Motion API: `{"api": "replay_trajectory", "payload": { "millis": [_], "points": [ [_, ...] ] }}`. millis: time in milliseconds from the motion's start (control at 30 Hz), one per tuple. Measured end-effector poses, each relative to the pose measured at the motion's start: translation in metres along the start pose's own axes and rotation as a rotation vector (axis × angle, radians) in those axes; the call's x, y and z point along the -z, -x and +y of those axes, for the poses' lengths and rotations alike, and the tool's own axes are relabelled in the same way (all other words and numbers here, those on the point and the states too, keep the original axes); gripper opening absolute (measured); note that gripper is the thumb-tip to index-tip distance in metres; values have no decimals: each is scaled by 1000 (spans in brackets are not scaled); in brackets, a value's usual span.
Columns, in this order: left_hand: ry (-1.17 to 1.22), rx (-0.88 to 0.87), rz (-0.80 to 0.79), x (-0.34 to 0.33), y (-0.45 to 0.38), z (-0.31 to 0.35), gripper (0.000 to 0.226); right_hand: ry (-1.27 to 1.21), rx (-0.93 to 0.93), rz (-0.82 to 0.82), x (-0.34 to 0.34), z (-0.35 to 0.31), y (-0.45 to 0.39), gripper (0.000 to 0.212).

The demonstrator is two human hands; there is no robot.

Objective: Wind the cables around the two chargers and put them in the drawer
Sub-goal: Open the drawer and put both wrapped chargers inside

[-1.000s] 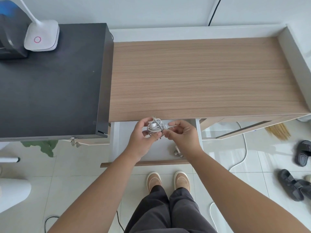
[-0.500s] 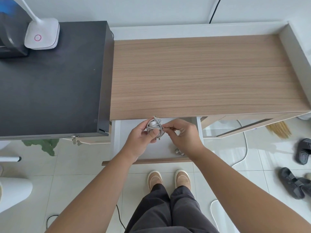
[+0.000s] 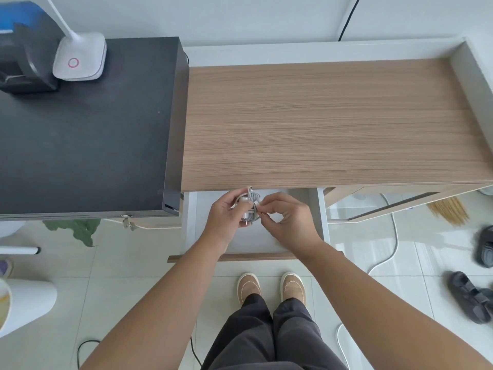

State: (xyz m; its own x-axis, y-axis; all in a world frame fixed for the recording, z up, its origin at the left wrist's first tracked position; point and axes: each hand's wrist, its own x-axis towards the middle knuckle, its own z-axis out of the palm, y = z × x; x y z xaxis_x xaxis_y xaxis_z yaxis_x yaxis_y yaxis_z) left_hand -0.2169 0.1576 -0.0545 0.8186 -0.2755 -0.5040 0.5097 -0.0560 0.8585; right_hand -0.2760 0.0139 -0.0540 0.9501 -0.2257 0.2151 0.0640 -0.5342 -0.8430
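Here, one charger (image 3: 246, 206), wrapped in cable (image 3: 254, 196), sits gripped in the left hand (image 3: 224, 220); the right hand (image 3: 288, 220) pinches the cable at its 3 o'clock, over one open drawer (image 3: 190, 222).

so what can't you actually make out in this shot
- Second charger: not visible in the head view; the hands and forearms cover much of the open drawer.
- Charger: mostly hidden by the left hand and its wound cable.
- Cable end: the right hand pinches it, too small to tell if it is tucked.
- Drawer back: hidden under the wooden top.
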Motion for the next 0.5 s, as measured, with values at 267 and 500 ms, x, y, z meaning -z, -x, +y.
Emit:
{"api": "replay_trajectory", "payload": {
  "millis": [267,500],
  "points": [
    [44,1,-55,2,1,2,31,14,-72,57,0,-2,1,9],
    [-18,-43,-63,-4,-1,9,34,-100,-335,117,-4,-4,-3,9]
  ]
}}
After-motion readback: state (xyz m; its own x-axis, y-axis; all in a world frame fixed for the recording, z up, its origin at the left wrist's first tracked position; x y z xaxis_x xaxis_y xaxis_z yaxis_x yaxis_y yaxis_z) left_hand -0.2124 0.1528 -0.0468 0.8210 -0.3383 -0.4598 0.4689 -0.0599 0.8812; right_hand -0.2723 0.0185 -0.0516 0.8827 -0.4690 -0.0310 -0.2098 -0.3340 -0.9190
